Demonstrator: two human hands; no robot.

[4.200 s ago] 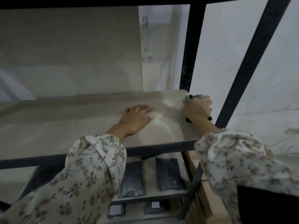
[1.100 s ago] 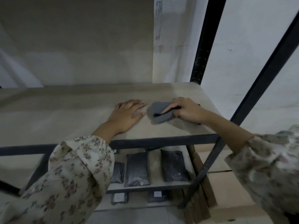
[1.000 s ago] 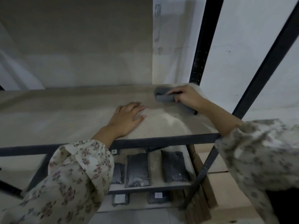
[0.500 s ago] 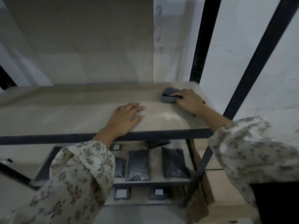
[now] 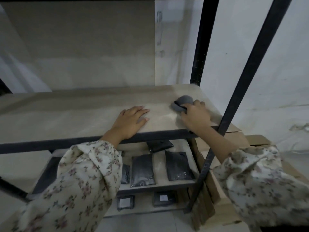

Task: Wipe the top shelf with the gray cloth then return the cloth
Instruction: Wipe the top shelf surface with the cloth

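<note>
Dark bags [image 5: 178, 165] on lower shelf, near. Left hand [image 5: 132, 122] flat on top shelf [image 5: 66, 114], fingers spread, holding nothing. Right hand [image 5: 194, 117] squeezing gray cloth [image 5: 182, 102], bunched on shelf near far right corner.

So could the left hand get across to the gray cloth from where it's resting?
Probably yes. The left hand lies flat on the top shelf, and only bare board separates it from the gray cloth. The right hand grips the cloth, though, covering its near side.
</note>
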